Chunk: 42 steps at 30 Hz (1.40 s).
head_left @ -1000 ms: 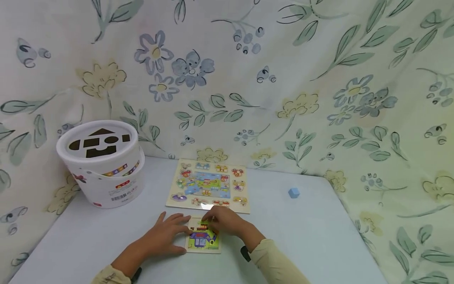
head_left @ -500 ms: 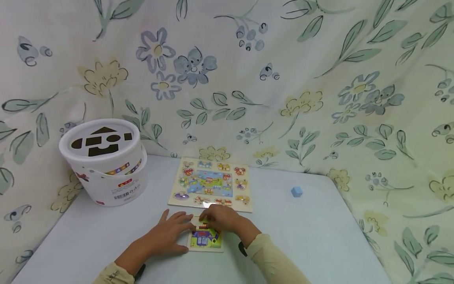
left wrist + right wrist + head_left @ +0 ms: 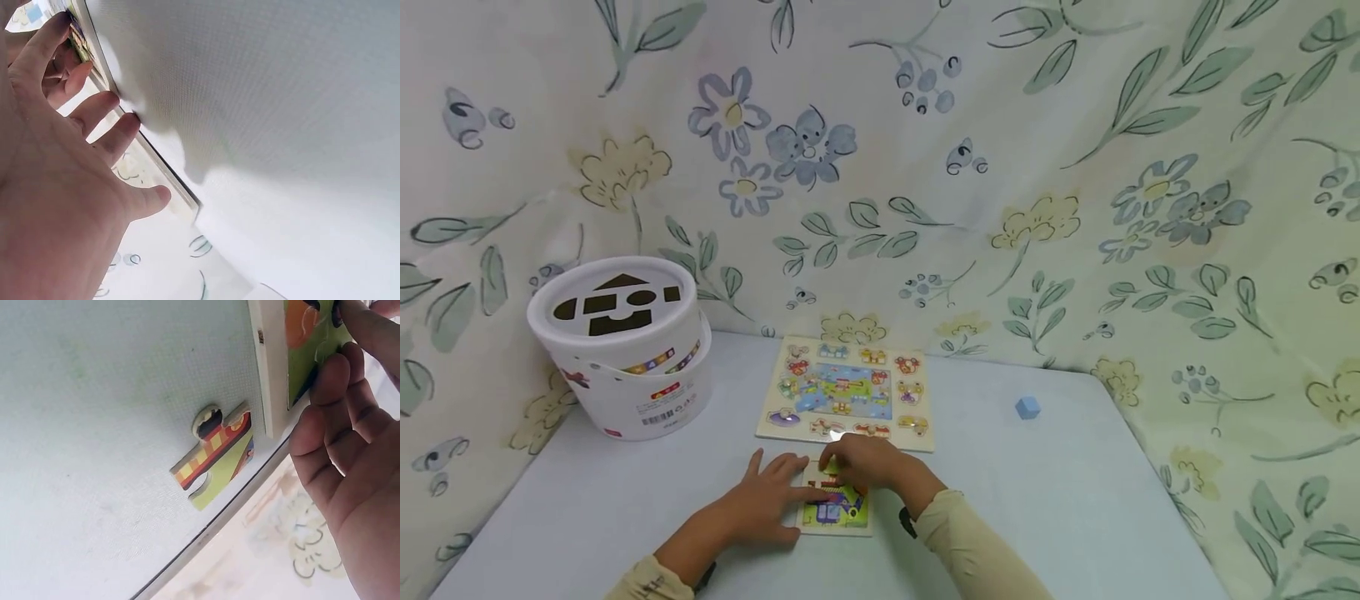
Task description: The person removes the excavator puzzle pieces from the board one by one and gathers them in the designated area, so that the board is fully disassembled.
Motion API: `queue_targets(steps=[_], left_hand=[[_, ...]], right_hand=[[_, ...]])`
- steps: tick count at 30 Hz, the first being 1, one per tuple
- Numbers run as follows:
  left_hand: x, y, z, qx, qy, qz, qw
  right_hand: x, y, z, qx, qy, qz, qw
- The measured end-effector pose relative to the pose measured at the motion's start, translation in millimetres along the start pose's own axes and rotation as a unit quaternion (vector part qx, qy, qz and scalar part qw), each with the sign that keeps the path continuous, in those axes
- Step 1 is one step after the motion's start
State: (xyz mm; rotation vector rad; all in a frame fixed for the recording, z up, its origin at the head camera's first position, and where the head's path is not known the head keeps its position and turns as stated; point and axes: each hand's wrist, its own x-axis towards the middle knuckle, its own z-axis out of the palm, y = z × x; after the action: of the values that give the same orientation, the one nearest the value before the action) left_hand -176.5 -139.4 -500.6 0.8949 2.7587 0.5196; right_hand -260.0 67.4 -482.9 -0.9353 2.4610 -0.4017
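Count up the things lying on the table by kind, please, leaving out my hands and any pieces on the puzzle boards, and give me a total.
Bucket: 1
Puzzle boards, a large board and a small board: 2
Blue cube: 1
Loose puzzle piece: 1
Total in view: 5

A pale, flower-printed backdrop [image 3: 880, 125] (it creases like hung cloth) rises behind and along both sides of the counter [image 3: 1075, 500], scattered with blue-grey flowers [image 3: 730, 114], yellow blooms [image 3: 622, 171] and green leaf sprigs [image 3: 1215, 71]. The counter is flat and whitish, its far right corner rounded, and the wrist views bring out a fine, fabric-like grain. The light is soft, yellower on the backdrop toward the right, with grey shading on the counter in the left wrist view.
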Motion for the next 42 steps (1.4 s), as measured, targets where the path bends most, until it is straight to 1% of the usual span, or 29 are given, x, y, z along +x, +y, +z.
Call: queue_targets(steps=[3, 5, 10, 13, 15, 19, 22, 27, 30, 33, 34, 36, 40, 42], left_hand=[[0.5, 0.8, 1.5, 0.007, 0.008, 0.01, 0.9999], [0.6, 1.3, 1.5, 0.011, 0.01, 0.011, 0.9998], [-0.9, 1.5, -0.7, 0.013, 0.014, 0.015, 0.9997], [-1.0, 0.4, 0.3, 0.007, 0.015, 0.014, 0.9998], [-0.8, 0.2, 0.8, 0.002, 0.012, 0.013, 0.9998], [-0.2, -0.1, 1.2, -0.008, 0.004, 0.01, 0.9999], [0.4, -0.5, 1.6, -0.019, 0.001, 0.016, 0.9997], [1.1, -1.6, 3.6, -0.03, 0.002, 0.03, 0.9991], [0.9, -1.6, 3.2, -0.034, 0.006, 0.031, 0.9989], [-0.1, -0.7, 1.9, -0.043, 0.006, 0.025, 0.9988], [1.0, 0.3, 2.1, -0.047, 0.005, 0.024, 0.9986], [2.9, 1.9, 2.7, -0.051, 0.003, 0.022, 0.9985], [3.9, 1.2, 4.2, -0.047, 0.001, 0.012, 0.9988], [3.0, -0.7, 4.7, -0.045, 0.002, 0.005, 0.999]], right_hand=[[-2.5, -1, 1, -0.004, 0.009, 0.006, 0.9999], [-3.4, 0, 2, -0.015, 0.019, 0.003, 0.9997], [-2.7, 1, 4, -0.044, 0.052, -0.024, 0.9974], [-3.8, 0, 4, -0.05, 0.068, -0.036, 0.9958], [-5.3, 0, 4, -0.045, 0.075, -0.039, 0.9954], [-6.9, 3, 7, -0.014, 0.079, -0.038, 0.9961], [-5.7, 6, 10, 0.001, 0.076, -0.041, 0.9963], [-5.4, 7, 10, 0.031, 0.072, -0.058, 0.9953], [-7.0, 6, 10, 0.071, 0.072, -0.058, 0.9932], [-9.8, 7, 8, 0.119, 0.077, -0.046, 0.9888], [-12.7, 10, 6, 0.144, 0.081, -0.038, 0.9855], [-18.7, 18, 2, 0.175, 0.091, -0.023, 0.9801], [-31.8, 41, -7, 0.212, 0.12, 0.001, 0.9698], [-39.3, 53, -10, 0.209, 0.13, 0.016, 0.9691]])
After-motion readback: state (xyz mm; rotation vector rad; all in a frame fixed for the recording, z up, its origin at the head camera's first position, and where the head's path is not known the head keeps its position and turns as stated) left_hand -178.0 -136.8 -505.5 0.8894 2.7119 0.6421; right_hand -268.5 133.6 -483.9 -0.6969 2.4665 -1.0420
